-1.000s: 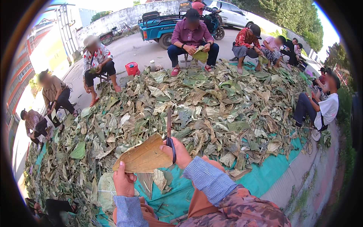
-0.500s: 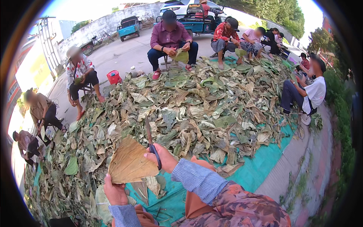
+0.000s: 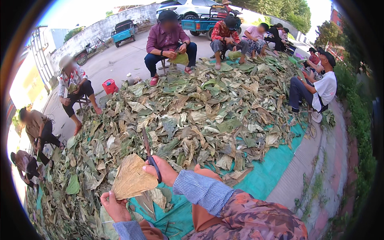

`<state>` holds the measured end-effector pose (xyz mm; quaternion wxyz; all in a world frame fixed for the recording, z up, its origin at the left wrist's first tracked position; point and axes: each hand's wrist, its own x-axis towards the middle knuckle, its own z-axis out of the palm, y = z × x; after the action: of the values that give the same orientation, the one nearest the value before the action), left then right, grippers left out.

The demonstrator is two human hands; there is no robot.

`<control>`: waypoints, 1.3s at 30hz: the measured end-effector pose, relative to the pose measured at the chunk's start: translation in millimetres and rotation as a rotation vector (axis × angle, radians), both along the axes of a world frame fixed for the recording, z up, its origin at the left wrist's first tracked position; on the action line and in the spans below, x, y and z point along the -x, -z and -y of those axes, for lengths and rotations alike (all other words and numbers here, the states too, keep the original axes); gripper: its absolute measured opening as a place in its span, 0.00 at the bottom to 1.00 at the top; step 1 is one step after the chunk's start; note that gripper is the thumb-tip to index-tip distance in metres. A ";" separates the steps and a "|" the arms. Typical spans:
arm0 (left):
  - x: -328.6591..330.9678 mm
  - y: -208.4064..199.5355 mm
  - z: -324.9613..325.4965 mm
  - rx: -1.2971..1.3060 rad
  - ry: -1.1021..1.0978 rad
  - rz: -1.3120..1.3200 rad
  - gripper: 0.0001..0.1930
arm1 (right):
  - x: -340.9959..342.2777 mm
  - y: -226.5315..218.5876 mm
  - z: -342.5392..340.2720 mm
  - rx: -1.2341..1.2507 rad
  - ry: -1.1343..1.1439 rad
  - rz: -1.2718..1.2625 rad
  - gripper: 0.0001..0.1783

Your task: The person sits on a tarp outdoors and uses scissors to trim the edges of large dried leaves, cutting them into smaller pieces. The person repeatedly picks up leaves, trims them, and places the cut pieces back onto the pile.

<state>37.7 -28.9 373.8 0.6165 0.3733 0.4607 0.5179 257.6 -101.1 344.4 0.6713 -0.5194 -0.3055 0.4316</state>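
Shifted left in view since earlier: brown triangular dried leaf (image 3: 134, 178), between left hand (image 3: 117, 209) and right hand (image 3: 165, 170). Left pinches near edge; right grips black-handled brown-bladed scissors (image 3: 148, 147). Green-brown dried-leaf heap (image 3: 200, 116) beyond hands.

Blue metal cargo tricycle (image 3: 190, 26): a small pale mark on its panel, perhaps lettering, too small and blurred to read.
Red plastic jug (image 3: 110, 87): nothing legible.
Other surfaces: no readable text.
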 end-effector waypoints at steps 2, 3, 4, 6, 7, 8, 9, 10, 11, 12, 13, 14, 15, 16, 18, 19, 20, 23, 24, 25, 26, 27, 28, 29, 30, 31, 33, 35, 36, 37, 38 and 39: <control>-1.6 1.6 -0.5 -0.003 0.043 0.020 0.08 | -0.7 2.0 -0.6 -0.026 0.023 -0.033 0.14; -2.9 2.0 0.0 -0.003 0.071 0.059 0.08 | -1.7 2.8 0.3 -0.006 0.021 -0.034 0.14; -3.4 0.6 1.3 -0.004 0.094 0.097 0.07 | -1.3 -1.0 1.0 0.012 0.013 -0.037 0.14; -4.3 -0.5 2.4 -0.006 0.131 0.128 0.07 | -1.0 -7.0 2.1 0.035 0.000 -0.040 0.14; -5.0 -0.4 2.7 -0.005 0.145 0.121 0.07 | -1.3 -9.3 3.0 0.040 -0.004 -0.041 0.14; -5.5 -0.2 2.8 -0.005 0.160 0.113 0.08 | -1.5 -10.0 3.6 0.045 -0.009 -0.042 0.14; -4.8 1.6 1.6 -0.019 0.169 0.111 0.08 | -1.0 -7.0 1.9 0.026 0.005 -0.035 0.14; -4.4 3.4 0.2 -0.033 0.179 0.109 0.08 | -0.2 -4.6 -0.4 0.007 0.019 -0.026 0.14; -4.1 4.9 -0.6 -0.048 0.189 0.108 0.09 | 0.2 -2.3 -1.5 -0.012 0.033 -0.019 0.14; -3.7 6.0 -0.6 -0.048 0.190 0.105 0.09 | -0.3 0.4 -1.6 -0.012 0.030 -0.012 0.14; -4.1 5.1 0.3 -0.047 0.192 0.103 0.10 | -0.7 -1.0 -0.7 -0.010 0.028 -0.005 0.14; -4.2 4.0 1.0 -0.046 0.194 0.102 0.10 | -1.2 -2.3 0.2 -0.008 0.026 0.002 0.14; -4.2 3.0 1.5 -0.046 0.207 0.092 0.11 | -2.1 -3.9 1.3 0.003 0.019 -0.006 0.14; -3.5 1.4 2.3 -0.047 0.219 0.081 0.12 | -2.7 -6.9 2.3 0.013 0.010 -0.016 0.14; -3.3 -2.6 4.8 -0.043 0.241 0.070 0.14 | -3.4 -6.2 3.1 0.013 0.012 -0.026 0.14; -4.1 -6.1 7.5 -0.040 0.252 0.068 0.14 | -3.7 -3.5 2.3 0.002 0.023 -0.028 0.14; -5.3 -7.9 9.4 -0.036 0.262 0.067 0.15 | -4.2 -0.9 1.8 -0.008 0.033 -0.029 0.14; -1.5 -4.3 2.6 -0.065 0.206 0.049 0.17 | -5.0 -7.8 -0.1 -0.036 0.021 -0.123 0.13; 2.2 -4.1 -0.1 -0.076 0.180 0.065 0.17 | -9.5 -11.3 5.6 0.005 -0.042 -0.169 0.13; 2.0 -6.1 -0.2 -0.077 0.145 0.095 0.16 | -4.7 -11.8 2.5 -0.032 0.006 -0.204 0.13; 5.7 -9.5 -1.1 -0.079 0.090 0.118 0.16 | -0.6 -15.7 1.6 -0.001 -0.007 -0.182 0.12; 8.8 -13.9 -2.9 -0.081 0.030 0.139 0.16 | -2.3 -20.5 2.2 0.030 -0.025 -0.161 0.12; 14.9 -13.6 -6.9 -0.085 0.022 0.159 0.16 | -1.3 -22.0 2.8 0.016 -0.009 -0.135 0.12; 22.6 -12.7 -12.4 -0.098 -0.003 0.161 0.17 | 3.4 -21.5 2.4 0.003 -0.013 -0.120 0.13; 24.7 -9.4 -15.7 -0.113 -0.053 0.144 0.18 | 1.5 -21.0 3.3 0.014 -0.031 -0.092 0.14; 20.6 -7.3 -18.6 -0.112 -0.067 0.155 0.18 | -2.9 -15.7 7.5 0.026 -0.025 -0.067 0.16; 24.3 -14.9 -21.5 -0.150 -0.172 0.190 0.19 | 3.3 -10.5 5.4 0.050 -0.097 0.005 0.20; 33.9 -22.9 -23.1 -0.186 -0.243 0.189 0.20 | 10.1 -12.1 5.5 0.072 -0.207 0.037 0.24; 40.0 -25.4 -23.7 -0.212 -0.282 0.181 0.20 | 18.4 -9.1 4.2 0.032 -0.243 0.066 0.25; 39.9 -26.8 -23.9 -0.232 -0.309 0.182 0.20 | 21.7 -6.6 5.6 -0.005 -0.265 0.101 0.27; 41.0 -29.4 -23.7 -0.242 -0.323 0.165 0.21 | 21.7 -7.4 6.3 0.001 -0.336 0.158 0.28; 44.3 -30.6 -23.2 -0.277 -0.347 0.131 0.21 | 27.5 -6.2 4.8 0.001 -0.374 0.160 0.27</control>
<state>-6.6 -5.7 404.4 0.4898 0.3351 0.4015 0.6976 230.2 -105.9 350.6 0.5529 -0.4865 -0.4489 0.5061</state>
